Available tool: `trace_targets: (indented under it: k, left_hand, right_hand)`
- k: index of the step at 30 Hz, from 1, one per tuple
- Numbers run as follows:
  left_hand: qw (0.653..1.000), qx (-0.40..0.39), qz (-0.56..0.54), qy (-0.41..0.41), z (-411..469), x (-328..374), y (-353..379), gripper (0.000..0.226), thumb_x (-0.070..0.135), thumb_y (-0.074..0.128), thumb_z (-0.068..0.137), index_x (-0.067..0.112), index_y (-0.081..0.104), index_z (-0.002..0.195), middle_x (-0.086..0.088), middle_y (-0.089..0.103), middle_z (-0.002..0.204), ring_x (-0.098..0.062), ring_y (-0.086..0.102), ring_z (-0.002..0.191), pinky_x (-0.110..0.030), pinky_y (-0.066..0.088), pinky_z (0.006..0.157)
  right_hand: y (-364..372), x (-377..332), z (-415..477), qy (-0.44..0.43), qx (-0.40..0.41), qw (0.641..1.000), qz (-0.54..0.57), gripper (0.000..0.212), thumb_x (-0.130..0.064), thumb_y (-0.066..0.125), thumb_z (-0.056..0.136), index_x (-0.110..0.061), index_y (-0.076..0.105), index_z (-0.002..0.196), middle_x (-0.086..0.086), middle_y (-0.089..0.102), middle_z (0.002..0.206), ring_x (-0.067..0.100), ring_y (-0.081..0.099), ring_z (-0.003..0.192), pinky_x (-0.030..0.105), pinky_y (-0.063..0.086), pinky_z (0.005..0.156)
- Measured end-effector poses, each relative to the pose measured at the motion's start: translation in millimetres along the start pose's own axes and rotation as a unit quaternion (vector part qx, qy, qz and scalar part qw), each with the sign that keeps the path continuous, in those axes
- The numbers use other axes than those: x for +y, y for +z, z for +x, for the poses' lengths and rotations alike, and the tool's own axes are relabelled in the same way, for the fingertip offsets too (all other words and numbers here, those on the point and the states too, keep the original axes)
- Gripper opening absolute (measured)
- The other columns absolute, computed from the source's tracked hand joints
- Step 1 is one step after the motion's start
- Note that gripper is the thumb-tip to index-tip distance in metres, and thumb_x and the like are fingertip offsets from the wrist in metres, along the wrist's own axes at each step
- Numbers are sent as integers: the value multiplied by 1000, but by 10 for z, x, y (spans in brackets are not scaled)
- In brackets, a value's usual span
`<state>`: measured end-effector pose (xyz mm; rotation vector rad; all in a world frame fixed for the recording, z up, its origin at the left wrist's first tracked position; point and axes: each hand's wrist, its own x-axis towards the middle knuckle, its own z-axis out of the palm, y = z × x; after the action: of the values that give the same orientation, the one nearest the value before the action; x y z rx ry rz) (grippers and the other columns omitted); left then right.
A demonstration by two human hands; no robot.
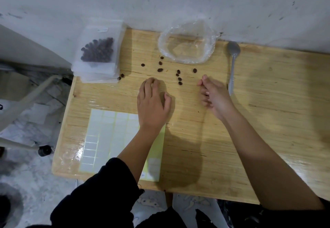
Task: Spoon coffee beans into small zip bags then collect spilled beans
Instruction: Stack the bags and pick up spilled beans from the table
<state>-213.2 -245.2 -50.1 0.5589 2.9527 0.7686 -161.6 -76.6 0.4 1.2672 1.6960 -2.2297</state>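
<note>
Several loose coffee beans lie scattered on the wooden table, between my two hands and the far edge. My left hand rests palm down, its bent fingertips touching the table just short of the beans. My right hand lies to the right of the beans, thumb and forefinger pressed together and the other fingers curled; no bean shows in it. A small zip bag filled with beans lies on a stack of flat bags at the table's far left corner. A grey spoon lies beside my right hand.
A crumpled clear plastic bag lies open against the wall at the back. A sheet of white labels lies under my left forearm. The table's left edge drops off to a floor with a wheeled frame.
</note>
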Motion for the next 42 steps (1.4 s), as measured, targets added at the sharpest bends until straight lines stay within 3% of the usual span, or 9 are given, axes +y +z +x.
trace_targets:
  k: [9, 19, 21, 23, 26, 29, 32, 38, 42]
  left_hand:
    - [1000, 0, -10, -1, -2, 8, -10, 46, 28, 47, 88, 6, 50, 128, -9, 47, 136, -26, 38, 129, -43, 35, 104]
    - [1000, -12, -11, -6, -7, 9, -18, 50, 31, 43, 88, 5, 48, 130, -10, 46, 138, -27, 36, 131, -41, 33, 106]
    - [1000, -13, -13, -5, -9, 8, -20, 48, 29, 46, 89, 5, 48, 131, -10, 45, 138, -27, 36, 131, -42, 33, 106]
    - [1000, -15, -13, 0, -9, 6, -24, 48, 28, 48, 89, 4, 48, 131, -11, 46, 138, -27, 36, 131, -42, 33, 106]
    - [1000, -12, -20, 2, -6, -9, -27, 47, 28, 46, 90, 4, 49, 130, -11, 46, 137, -27, 38, 129, -41, 34, 106]
    - [999, -9, -39, 21, 4, -45, -43, 47, 32, 43, 89, 4, 52, 127, -11, 49, 134, -27, 41, 125, -38, 35, 103]
    - [997, -21, -52, 51, 29, -106, -99, 47, 33, 43, 89, 3, 54, 123, -11, 50, 132, -26, 42, 121, -32, 33, 101]
    - [989, -46, -40, 133, 63, -328, -193, 43, 29, 42, 93, 0, 53, 123, -13, 50, 134, -26, 43, 124, -24, 27, 105]
    - [988, -48, -31, 141, 53, -345, -204, 45, 29, 42, 93, -1, 54, 123, -13, 50, 135, -25, 43, 125, -27, 29, 108]
  right_hand:
    - [105, -192, 264, -168, 62, 873, -454, 17, -25, 38, 100, -11, 45, 107, -8, 51, 78, 8, 46, 61, 29, 33, 54]
    - [264, -271, 331, -133, 69, 759, -634, 25, -14, 37, 99, -4, 40, 123, 2, 57, 93, 18, 45, 64, 31, 33, 54]
    - [256, -280, 313, -131, 67, 783, -604, 25, -20, 37, 100, -4, 43, 119, 5, 57, 96, 20, 48, 74, 32, 36, 62]
    - [237, -268, 271, -110, 44, 858, -500, 24, -26, 37, 100, -6, 47, 111, 1, 52, 89, 15, 48, 71, 29, 36, 61]
    - [187, -192, 105, 0, -24, 985, -171, 23, -25, 38, 100, -15, 46, 80, -3, 41, 63, 8, 35, 49, 21, 29, 45]
    - [184, -4, -97, 80, -115, 975, 171, 28, -13, 34, 94, -18, 35, 67, -7, 29, 48, 4, 22, 36, 17, 16, 33]
    - [280, 210, -205, 88, -159, 930, 319, 16, -14, 40, 77, -17, 38, 62, -8, 30, 43, 2, 23, 32, 15, 14, 28]
    - [377, 297, -211, 61, -138, 940, 307, 17, -14, 39, 83, -13, 44, 67, -4, 43, 50, 3, 26, 35, 14, 19, 30]
    - [362, 205, -160, -24, -32, 997, 66, 27, -23, 43, 99, -14, 48, 74, -8, 40, 50, 2, 28, 38, 15, 22, 36]
